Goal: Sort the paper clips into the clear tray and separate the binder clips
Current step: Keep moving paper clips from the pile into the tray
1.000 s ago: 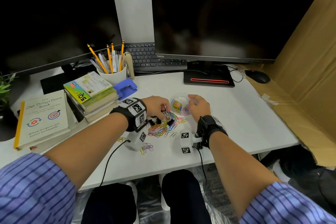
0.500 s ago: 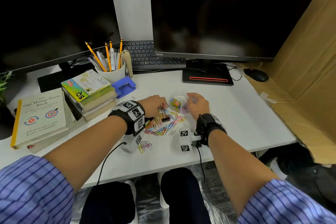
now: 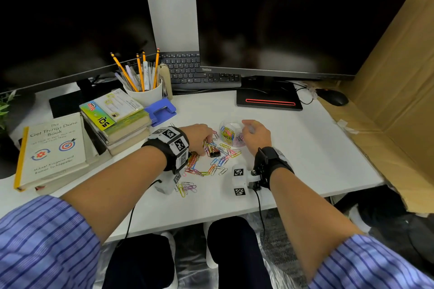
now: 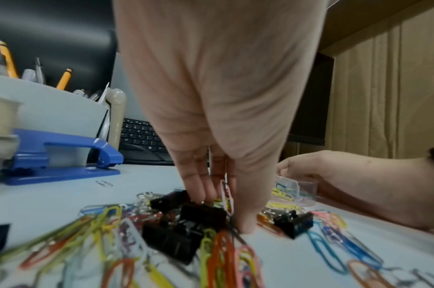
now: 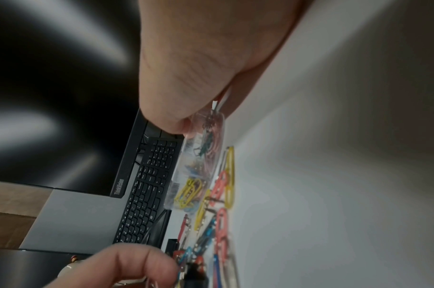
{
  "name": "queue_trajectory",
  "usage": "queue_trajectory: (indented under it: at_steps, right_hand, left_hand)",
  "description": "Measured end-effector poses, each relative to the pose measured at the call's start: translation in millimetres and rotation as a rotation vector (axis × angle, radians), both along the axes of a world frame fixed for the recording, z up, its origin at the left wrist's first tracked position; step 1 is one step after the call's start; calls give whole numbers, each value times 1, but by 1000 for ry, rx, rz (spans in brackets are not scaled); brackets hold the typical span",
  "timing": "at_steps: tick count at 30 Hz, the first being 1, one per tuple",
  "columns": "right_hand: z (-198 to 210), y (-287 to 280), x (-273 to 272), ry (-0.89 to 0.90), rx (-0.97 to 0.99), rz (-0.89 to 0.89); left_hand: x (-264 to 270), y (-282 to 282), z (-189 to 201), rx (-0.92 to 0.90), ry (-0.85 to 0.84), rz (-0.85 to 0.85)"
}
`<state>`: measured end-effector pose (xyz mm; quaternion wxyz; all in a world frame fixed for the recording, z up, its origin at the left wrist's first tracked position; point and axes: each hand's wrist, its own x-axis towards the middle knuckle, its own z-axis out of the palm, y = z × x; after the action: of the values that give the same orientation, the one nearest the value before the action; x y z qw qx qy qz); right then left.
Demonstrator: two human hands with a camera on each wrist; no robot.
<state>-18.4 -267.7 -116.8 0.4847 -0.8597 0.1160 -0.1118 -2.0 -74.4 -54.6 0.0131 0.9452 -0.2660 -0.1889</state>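
Note:
Coloured paper clips (image 3: 212, 164) lie in a heap on the white desk (image 3: 305, 148), with black binder clips (image 3: 215, 154) mixed in. My left hand (image 3: 199, 139) reaches down into the heap; its fingertips (image 4: 206, 193) and thumb pinch a pale pink paper clip (image 4: 227, 196) above the binder clips (image 4: 201, 214). Another binder clip (image 4: 296, 222) lies just right of the thumb. My right hand (image 3: 256, 135) grips the round clear tray (image 3: 231, 132) by its right rim. The clear tray (image 5: 201, 155) holds several yellow, pink and green clips.
A small bunch of clips (image 3: 186, 189) lies near the front edge. A blue hole punch (image 3: 160, 110), pencil cup (image 3: 145, 91) and stacked books (image 3: 117, 122) stand to the left. Behind are a keyboard (image 3: 192, 73), monitor stand (image 3: 269, 101) and mouse (image 3: 334, 97); a cardboard wall (image 3: 387, 77) is on the right.
My left hand has dropped from beside the tray into the clip heap, slightly toward me. My right hand stays on the tray.

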Motion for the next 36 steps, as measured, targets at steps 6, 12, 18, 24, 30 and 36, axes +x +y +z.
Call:
queue_trajectory:
  at_steps: [6, 12, 18, 24, 30, 36]
  right_hand:
    - [-1, 0, 1, 2, 0, 2]
    - [-1, 0, 1, 4, -1, 0]
    - [-2, -1, 2, 2, -11, -1]
    - [-3, -1, 3, 2, -25, 2]
    - [-3, -1, 2, -13, 0, 9]
    - [-4, -1, 4, -11, 0, -9]
  left_hand:
    - [4, 3, -6, -40, 37, 7]
    - [8, 2, -4, -26, 51, -50]
    - [6, -7, -10, -75, -58, -32]
    - [14, -9, -12, -167, -111, 43]
    - [24, -22, 11, -520, -153, 262]
    - [27, -54, 12, -425, -55, 390]
